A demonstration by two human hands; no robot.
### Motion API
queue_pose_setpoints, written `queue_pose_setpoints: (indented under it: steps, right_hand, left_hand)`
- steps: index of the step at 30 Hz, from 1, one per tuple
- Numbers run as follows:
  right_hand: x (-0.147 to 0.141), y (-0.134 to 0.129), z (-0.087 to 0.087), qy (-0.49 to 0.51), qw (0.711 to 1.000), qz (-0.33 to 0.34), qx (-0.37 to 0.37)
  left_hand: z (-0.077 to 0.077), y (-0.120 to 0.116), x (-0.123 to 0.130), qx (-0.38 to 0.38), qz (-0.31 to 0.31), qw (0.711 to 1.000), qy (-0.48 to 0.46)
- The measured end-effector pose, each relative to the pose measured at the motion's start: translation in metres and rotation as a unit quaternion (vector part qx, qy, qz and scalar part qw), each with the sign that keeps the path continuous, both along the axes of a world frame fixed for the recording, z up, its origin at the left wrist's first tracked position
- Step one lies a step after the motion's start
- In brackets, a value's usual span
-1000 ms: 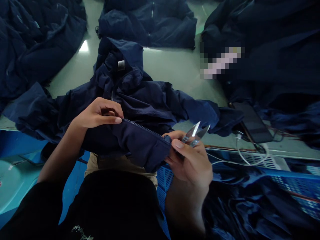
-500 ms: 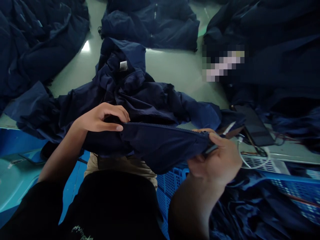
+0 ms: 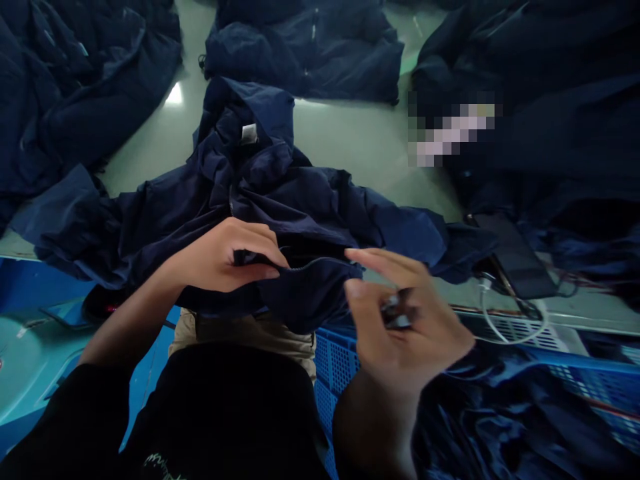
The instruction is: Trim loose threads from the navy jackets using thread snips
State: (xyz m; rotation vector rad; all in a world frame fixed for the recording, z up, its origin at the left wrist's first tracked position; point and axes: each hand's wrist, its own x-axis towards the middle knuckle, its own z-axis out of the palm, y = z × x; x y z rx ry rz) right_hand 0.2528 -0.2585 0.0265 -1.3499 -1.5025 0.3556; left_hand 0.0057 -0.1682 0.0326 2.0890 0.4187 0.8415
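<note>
A navy hooded jacket [image 3: 165,213] lies spread across the table in front of me, its hood away from me and a white label inside the neck. My left hand [image 3: 230,257] pinches the zipper edge of its front between thumb and forefinger. A toothed zipper [image 3: 320,260] runs from there in a slack curve to the right. At that end, my right hand [image 3: 405,307] has thumb and forefinger apart, close to the zipper's end; contact is unclear. Its curled fingers hold a small dark metal tool against the palm, apparently thread snips [image 3: 399,310], partly hidden.
Dark garments lie at the left [image 3: 75,80], back [image 3: 300,50] and right [image 3: 550,100] of the table [image 3: 355,133]. A phone [image 3: 515,257] and white cable [image 3: 487,317] rest at the right edge. Below stands a blue crate [image 3: 590,383] with dark cloth.
My right hand has moved left, and its thumb and forefinger have parted at the zipper end. The zipper edge, taut before, now sags. My left hand has shifted slightly right and nearer me.
</note>
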Motion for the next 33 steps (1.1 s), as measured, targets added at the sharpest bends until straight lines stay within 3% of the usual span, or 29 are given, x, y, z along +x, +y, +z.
queue_pose_setpoints:
  steps: [2,5,9,17,25,33]
  right_hand:
    - [-0.010,-0.002,0.009,-0.002,0.993,0.113,-0.043]
    - [-0.016,0.004,0.017,0.004,0.982,0.155,-0.104]
    - [-0.006,0.009,0.018,0.055,0.983,0.132,-0.119]
    - [0.029,0.015,0.008,0.235,0.967,0.093,-0.019]
    - [0.035,0.023,-0.001,0.285,0.958,-0.023,-0.034]
    - [0.033,0.031,-0.006,0.270,0.960,-0.051,-0.052]
  left_hand:
    - [0.003,-0.006,0.009,0.025,0.025,0.999,-0.002]
    - [0.002,-0.010,0.017,0.050,0.061,0.997,-0.012]
    - [-0.002,-0.008,0.016,0.048,0.087,0.995,-0.014]
    - [-0.008,0.007,-0.006,0.027,0.099,0.994,-0.039]
    - [-0.011,0.018,-0.018,0.037,0.113,0.993,-0.006]
    - [-0.015,0.020,-0.022,0.006,0.111,0.994,0.005]
